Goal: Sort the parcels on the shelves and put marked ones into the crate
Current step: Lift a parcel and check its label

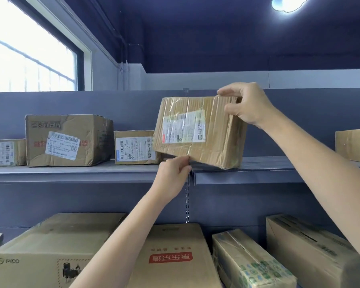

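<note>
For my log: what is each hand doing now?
Left hand: pinches the bottom edge of the parcel.
Right hand: grips the parcel's top right corner.

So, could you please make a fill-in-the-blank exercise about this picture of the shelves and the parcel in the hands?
1. The tilted parcel is held by ____ hands.
2. The right hand grips the parcel's upper ____ corner.
3. The left hand pinches the parcel's ____ edge.
4. The box printed PICO lies on the ____ shelf.

Missing words: two; right; bottom; lower
</note>
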`<act>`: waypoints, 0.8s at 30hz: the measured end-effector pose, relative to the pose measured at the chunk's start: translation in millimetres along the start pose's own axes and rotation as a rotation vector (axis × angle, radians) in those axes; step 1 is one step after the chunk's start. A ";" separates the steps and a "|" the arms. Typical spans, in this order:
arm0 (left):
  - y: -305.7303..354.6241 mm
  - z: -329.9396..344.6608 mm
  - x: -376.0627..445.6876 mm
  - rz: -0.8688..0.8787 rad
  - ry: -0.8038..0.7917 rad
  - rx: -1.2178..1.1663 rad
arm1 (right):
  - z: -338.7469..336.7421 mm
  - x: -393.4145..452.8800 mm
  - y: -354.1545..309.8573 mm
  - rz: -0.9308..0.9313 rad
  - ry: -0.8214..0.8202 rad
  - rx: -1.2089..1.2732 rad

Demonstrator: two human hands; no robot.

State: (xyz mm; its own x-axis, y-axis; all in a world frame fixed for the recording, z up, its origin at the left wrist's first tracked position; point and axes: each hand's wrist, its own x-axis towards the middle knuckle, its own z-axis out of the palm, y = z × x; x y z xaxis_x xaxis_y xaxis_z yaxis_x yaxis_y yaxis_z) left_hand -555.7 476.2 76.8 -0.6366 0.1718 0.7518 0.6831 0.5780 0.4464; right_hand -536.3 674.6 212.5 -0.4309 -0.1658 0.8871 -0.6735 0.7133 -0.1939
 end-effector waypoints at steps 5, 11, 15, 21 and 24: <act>1.4 -4.0 1.9 -0.021 0.107 0.029 | -9.6 0.4 10.8 -0.021 -0.115 -0.054; 6.5 -28.9 20.8 -0.007 0.400 0.020 | -11.9 -7.4 27.8 -0.024 -0.141 -0.175; 1.4 -52.0 51.5 0.029 0.423 0.128 | -9.3 -6.0 32.0 -0.043 -0.141 -0.169; -7.3 -64.0 84.8 0.095 0.119 0.394 | 8.0 -18.3 50.0 0.066 -0.012 -0.089; -10.9 -60.0 93.9 0.126 0.023 0.490 | 18.4 -20.0 59.7 0.122 -0.124 -0.157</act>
State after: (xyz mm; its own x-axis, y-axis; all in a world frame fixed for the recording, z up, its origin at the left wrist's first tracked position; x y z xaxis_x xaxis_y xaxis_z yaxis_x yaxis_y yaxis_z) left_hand -601.5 438.1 171.6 -0.5481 0.2502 0.7981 0.5025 0.8613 0.0750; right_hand -578.9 708.0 175.5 -0.5802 -0.1477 0.8010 -0.5147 0.8287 -0.2200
